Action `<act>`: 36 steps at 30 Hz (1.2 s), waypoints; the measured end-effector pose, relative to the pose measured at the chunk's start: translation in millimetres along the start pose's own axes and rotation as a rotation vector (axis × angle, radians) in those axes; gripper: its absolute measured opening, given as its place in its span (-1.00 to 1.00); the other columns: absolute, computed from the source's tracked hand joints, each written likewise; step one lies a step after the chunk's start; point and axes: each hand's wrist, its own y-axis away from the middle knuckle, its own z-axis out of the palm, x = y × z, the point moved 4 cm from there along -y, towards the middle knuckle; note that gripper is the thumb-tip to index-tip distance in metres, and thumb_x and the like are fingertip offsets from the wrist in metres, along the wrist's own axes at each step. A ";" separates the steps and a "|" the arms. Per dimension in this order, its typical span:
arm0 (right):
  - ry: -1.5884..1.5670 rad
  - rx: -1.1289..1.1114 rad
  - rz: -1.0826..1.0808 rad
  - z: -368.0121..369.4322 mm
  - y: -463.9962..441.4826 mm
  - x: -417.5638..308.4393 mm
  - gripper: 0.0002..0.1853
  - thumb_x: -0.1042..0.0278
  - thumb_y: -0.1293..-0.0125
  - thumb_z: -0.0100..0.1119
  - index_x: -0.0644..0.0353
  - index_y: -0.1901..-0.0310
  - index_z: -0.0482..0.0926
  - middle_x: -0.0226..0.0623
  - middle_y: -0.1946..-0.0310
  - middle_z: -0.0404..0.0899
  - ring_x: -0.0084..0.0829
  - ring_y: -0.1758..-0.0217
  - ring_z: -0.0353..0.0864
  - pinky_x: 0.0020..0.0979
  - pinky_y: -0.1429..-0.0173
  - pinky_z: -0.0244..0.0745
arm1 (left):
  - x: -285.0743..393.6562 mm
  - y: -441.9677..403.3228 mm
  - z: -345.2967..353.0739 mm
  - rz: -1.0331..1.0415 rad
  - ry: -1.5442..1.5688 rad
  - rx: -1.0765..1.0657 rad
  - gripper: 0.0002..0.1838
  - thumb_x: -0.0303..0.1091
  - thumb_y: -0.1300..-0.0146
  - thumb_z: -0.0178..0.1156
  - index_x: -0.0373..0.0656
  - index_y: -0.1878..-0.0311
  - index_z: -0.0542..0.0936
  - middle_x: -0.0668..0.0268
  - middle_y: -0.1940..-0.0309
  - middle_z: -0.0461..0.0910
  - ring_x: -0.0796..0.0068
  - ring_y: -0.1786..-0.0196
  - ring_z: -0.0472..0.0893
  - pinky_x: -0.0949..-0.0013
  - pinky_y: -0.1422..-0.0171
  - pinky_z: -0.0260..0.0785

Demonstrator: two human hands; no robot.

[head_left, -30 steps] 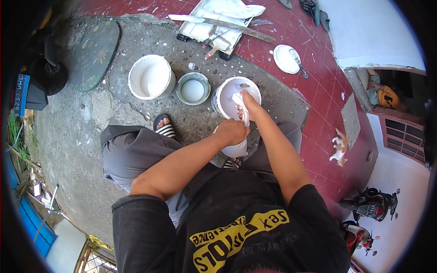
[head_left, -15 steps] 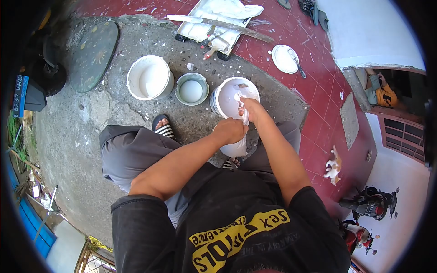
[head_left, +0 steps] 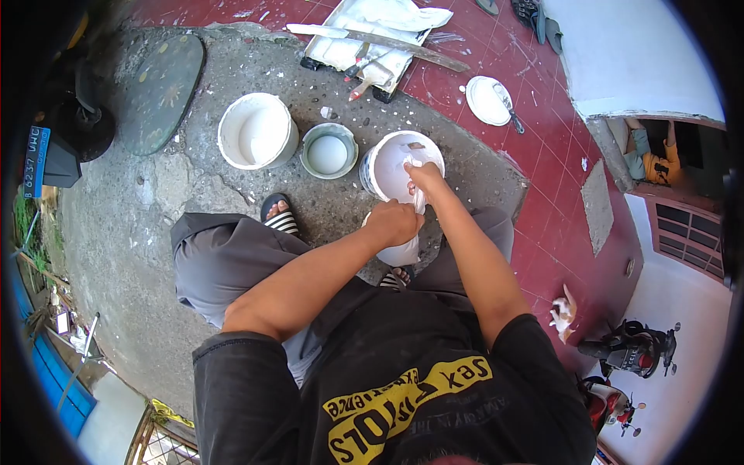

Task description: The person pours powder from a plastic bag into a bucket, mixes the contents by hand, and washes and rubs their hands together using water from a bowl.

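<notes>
Left hand: you're clamping it in a fist (head_left: 394, 223) around the neck of the white bag, nearer to you than the grey tub (head_left: 327, 132) and to its right.
Right hand: you're pinching the bag's upper end with it (head_left: 426, 180), just beyond the left fist, right of the tub.
White bag: its full part (head_left: 399, 254) is hanging below your left fist, nearer to you than the tub.
Striped sandal: your left foot is wearing it (head_left: 283, 220), on the near-left side of the tub.
Buckets: one white bucket (head_left: 285, 149) is standing just left of the tub, another (head_left: 387, 148) just right, partly behind your right hand.
Tray: it's lying (head_left: 329, 53) beyond the tub, bearing a brush (head_left: 362, 90).
White disc: it's resting (head_left: 484, 99) far right of the tub, holding a scraper (head_left: 514, 119).
Cat: it's occupying the red tiles (head_left: 564, 314), well right of the tub.
</notes>
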 end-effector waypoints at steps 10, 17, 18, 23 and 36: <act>0.432 0.158 -0.139 1.5 -21.7 6.3 -0.62 0.15 -0.13 0.18 0.43 0.39 0.65 0.17 0.34 0.65 -0.06 0.12 0.69 -0.21 0.00 0.54 | 0.8 -1.5 -1.5 -0.031 -0.011 -0.055 -0.51 -0.07 -0.36 -0.16 -0.34 0.22 0.60 -0.10 0.23 0.64 -0.03 0.04 0.60 0.03 -0.14 0.39; 0.543 0.282 -0.339 3.0 -6.1 -6.0 -0.66 0.24 -0.11 0.13 0.46 0.42 0.64 0.19 0.40 0.63 -0.04 0.26 0.71 -0.19 0.09 0.55 | -3.4 -3.7 1.8 -0.060 -0.009 -0.065 -0.53 -0.09 -0.35 -0.16 -0.34 0.20 0.57 -0.19 0.23 0.60 -0.11 0.07 0.58 -0.03 -0.14 0.38; 0.535 0.297 -0.335 1.9 -10.8 -5.3 -0.66 0.24 -0.11 0.13 0.46 0.42 0.64 0.19 0.40 0.63 -0.04 0.26 0.71 -0.19 0.09 0.55 | -1.4 -3.0 0.0 -0.044 -0.016 -0.068 -0.53 -0.09 -0.35 -0.16 -0.34 0.20 0.57 -0.19 0.23 0.60 -0.11 0.07 0.58 -0.03 -0.14 0.38; 0.191 -0.043 -0.096 0.3 3.8 -12.3 -0.60 0.15 -0.19 0.04 0.45 0.36 0.58 0.03 0.47 0.60 -0.19 0.51 0.62 -0.17 0.41 0.49 | 2.4 -1.9 -1.9 -0.052 -0.013 -0.048 -0.52 -0.06 -0.36 -0.17 -0.32 0.20 0.55 -0.17 0.24 0.60 -0.12 0.07 0.59 -0.03 -0.11 0.39; -0.442 0.027 0.013 11.4 -13.7 13.4 -0.68 0.16 -0.41 0.01 0.27 0.28 0.59 -0.25 0.55 0.54 -0.41 0.64 0.48 -0.32 0.64 0.31 | -10.6 -8.6 1.2 -0.044 -0.008 -0.050 -0.45 -0.04 -0.37 -0.18 -0.39 0.27 0.60 -0.22 0.24 0.60 -0.14 0.07 0.59 -0.02 -0.13 0.39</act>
